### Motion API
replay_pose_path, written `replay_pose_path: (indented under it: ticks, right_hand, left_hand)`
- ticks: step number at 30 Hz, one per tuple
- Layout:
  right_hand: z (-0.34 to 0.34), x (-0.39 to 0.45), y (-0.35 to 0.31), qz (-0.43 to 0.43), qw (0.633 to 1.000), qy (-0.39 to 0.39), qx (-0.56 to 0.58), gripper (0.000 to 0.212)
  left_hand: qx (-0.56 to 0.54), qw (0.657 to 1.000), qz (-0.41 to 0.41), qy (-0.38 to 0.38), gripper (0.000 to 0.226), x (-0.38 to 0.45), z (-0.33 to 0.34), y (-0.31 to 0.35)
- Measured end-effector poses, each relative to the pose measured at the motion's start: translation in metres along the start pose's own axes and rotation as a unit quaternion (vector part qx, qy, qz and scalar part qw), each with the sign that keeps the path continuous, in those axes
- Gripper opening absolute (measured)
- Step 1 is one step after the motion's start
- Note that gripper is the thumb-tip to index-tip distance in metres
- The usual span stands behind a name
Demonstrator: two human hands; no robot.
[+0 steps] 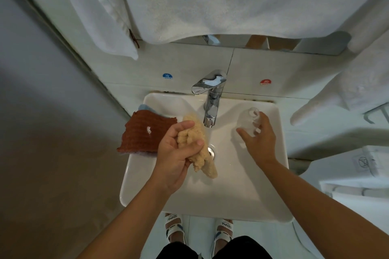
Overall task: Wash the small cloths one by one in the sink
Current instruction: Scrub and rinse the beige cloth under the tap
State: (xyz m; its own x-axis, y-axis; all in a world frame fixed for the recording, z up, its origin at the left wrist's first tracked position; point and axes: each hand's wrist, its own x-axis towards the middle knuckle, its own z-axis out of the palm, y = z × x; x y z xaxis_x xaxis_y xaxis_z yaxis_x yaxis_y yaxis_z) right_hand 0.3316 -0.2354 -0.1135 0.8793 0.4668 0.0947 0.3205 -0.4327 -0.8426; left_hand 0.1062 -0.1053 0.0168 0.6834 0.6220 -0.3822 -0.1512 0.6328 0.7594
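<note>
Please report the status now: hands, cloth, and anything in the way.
Left hand grips yellow cloth over the sink. Right hand holds clear bottle. Brown cloth waits on the left rim. Tap not running.

— Where can we pass in the sink (145,176)?
— Its near half lies bare. The tap (211,101) juts over the middle from the back.
— And the sides?
— The brown cloth (145,130) drapes the left rim; a clear bottle (248,121) stands at the right. White towels (231,0) hang above the tap.
</note>
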Motion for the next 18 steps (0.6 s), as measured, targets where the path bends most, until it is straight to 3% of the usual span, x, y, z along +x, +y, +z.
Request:
replay_pose_path:
  ticks: [9,14,16,18]
  right_hand:
    - [0.002,-0.006,0.009,0.031,0.999,-0.005,-0.004,0.069]
    - [0.001,-0.015,0.012,0.117,0.993,-0.005,0.000,0.086]
    - [-0.002,-0.035,0.004,0.131,0.991,0.038,-0.013,0.074]
    - [-0.002,-0.062,-0.008,0.100,0.993,0.063,0.004,0.043]
  left_hand:
    - [0.021,0.999,0.003,-0.024,0.051,0.002,-0.005,0.001]
    - [0.021,1.000,0.002,-0.023,0.052,0.002,-0.005,0.000]
    - [0.018,1.000,-0.004,-0.022,0.052,0.001,-0.004,-0.001]
    - [0.013,1.000,-0.005,-0.021,0.052,0.001,-0.002,-0.001]
